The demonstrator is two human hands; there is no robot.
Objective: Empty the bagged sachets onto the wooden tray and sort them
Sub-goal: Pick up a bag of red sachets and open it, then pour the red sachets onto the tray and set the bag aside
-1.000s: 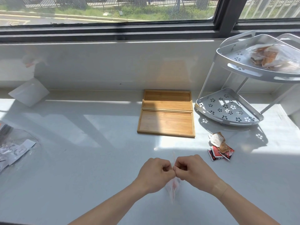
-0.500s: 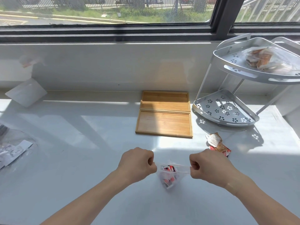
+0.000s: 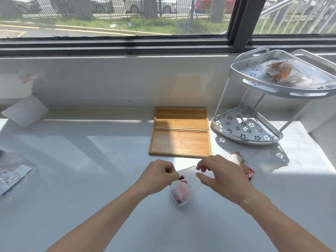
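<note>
Clear plastic bag of red sachets (image 3: 181, 194) held near the rectangular wooden tray (image 3: 180, 142).
Left hand (image 3: 158, 176) pinches its rim; right hand (image 3: 223, 177) at the mouth, grip unclear.

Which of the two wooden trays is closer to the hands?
The front tray, just beyond the left hand and right hand; the back tray sits directly behind it.

A wide window (image 3: 116, 17) in a dark frame (image 3: 240, 20) spans the back, looking out on grass (image 3: 163, 24), a metal fence (image 3: 45, 6) and parked cars (image 3: 205, 4). Below it a pale wall (image 3: 109, 79) meets a white counter (image 3: 91, 206). Sunlight lies in bright patches (image 3: 118, 151) on the counter, crossed by frame shadows. A white two-tier corner rack (image 3: 283, 91) stands at the right, throwing flower-shaped specks of light.
</note>
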